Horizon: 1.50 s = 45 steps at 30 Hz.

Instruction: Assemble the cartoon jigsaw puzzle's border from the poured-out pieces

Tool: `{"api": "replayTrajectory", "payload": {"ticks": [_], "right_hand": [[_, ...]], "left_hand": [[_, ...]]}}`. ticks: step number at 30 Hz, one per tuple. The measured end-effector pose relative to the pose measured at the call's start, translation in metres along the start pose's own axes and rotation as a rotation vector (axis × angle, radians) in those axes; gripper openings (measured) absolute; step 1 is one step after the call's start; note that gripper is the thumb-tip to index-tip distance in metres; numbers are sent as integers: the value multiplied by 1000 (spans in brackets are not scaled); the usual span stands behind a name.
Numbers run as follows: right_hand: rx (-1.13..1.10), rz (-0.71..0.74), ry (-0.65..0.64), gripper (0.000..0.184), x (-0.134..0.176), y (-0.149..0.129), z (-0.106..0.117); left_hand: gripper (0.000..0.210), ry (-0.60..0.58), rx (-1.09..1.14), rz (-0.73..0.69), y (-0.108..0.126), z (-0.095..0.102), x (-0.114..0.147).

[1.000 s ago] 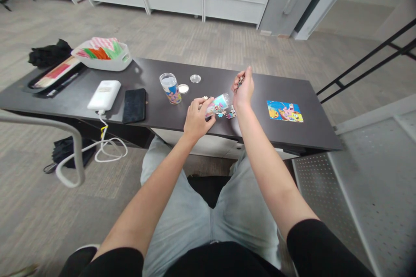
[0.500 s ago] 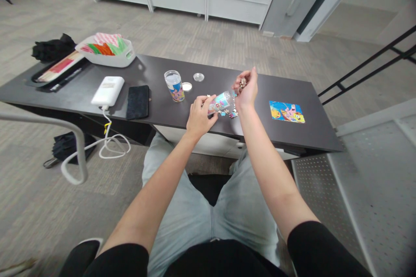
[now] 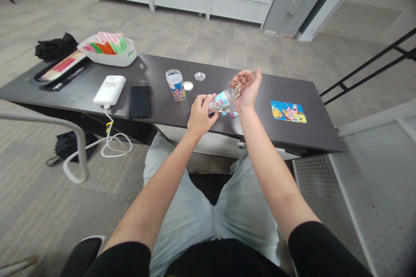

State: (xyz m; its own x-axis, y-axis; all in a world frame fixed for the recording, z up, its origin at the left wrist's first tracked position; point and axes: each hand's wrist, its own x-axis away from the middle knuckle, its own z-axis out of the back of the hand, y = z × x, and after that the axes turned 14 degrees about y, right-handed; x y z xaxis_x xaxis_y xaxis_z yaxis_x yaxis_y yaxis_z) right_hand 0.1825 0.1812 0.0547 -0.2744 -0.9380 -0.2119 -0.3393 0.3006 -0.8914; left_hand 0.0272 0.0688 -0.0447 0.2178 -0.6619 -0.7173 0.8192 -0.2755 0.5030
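Note:
Low over the table, my left hand point(image 3: 202, 114) is wrapped round a clear jar point(image 3: 220, 100) with a cartoon label. The jar lies tilted, its mouth toward my right hand point(image 3: 247, 91). That hand is cupped, with a heap of puzzle pieces point(image 3: 238, 89) in it right at the jar's mouth. Several loose jigsaw pieces point(image 3: 225, 112) lie on the table under the jar, partly covered by my hands. Left of them stands a second clear jar point(image 3: 176, 85) with a cartoon label, upright and uncapped. Two round lids point(image 3: 199, 76) lie near it.
A cartoon picture card point(image 3: 288, 111) lies on the right of the dark table point(image 3: 159, 65). On the left are a white power bank point(image 3: 109, 90) with a cable, a blurred-out dark flat object point(image 3: 140, 101), a white basket point(image 3: 113, 58) and a black tray point(image 3: 61, 69).
The puzzle pieces in my right hand have shifted left toward the jar's mouth, and more of the palm shows. The jar stays in my left hand. The view has moved slightly.

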Motion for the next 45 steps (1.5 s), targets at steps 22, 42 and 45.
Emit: {"api": "replayTrajectory", "payload": {"ticks": [22,42,45], "right_hand": [[35,91,-171,88,-29,11,20],[1198,485,-632,62,-8,36,150],[1170,493,-627,50,-8,39,151]], "left_hand": [[68,67,204,187,-12,-10,4],[71,30,559,360,-49,-2,-14],[65,25,527,360,-48,2,-14]]}}
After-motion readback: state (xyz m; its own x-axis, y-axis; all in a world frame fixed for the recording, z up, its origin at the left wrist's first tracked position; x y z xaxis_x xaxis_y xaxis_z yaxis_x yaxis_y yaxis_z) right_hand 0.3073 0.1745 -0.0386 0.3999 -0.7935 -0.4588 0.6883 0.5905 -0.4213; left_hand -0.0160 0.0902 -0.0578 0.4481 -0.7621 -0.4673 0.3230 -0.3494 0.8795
